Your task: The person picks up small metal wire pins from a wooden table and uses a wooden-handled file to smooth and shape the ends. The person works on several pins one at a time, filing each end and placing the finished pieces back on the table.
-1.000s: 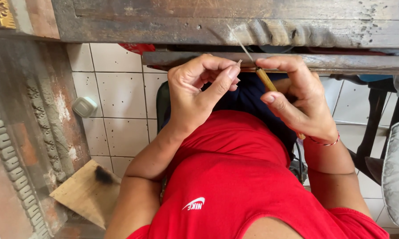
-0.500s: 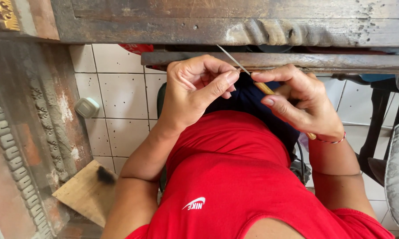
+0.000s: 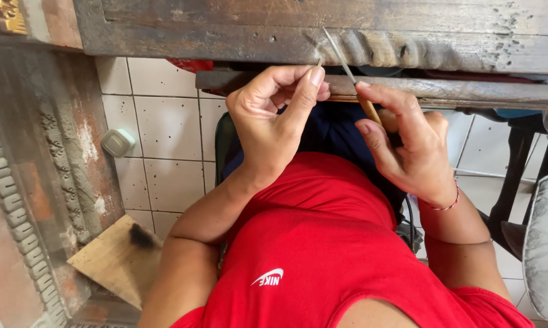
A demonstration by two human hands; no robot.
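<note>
Wooden-handled carving tool (image 3: 364, 103) sits clamped in right hand (image 3: 410, 143) fingers, tip on the carved beam (image 3: 371, 45); left hand (image 3: 274, 121) fingers curl together beside it.

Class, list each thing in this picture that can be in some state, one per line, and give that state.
Carving tool: held slanted, thin metal tip on the carved wood.
Right hand: closed round the tool's wooden handle.
Left hand: curled, thumb raised, fingers beside the blade.
Wooden beam: worn, partly carved with ridges.
Carved panel: leaning at left, paint flaking.
Wood scrap: lying flat on the floor, with a dark mark.
</note>
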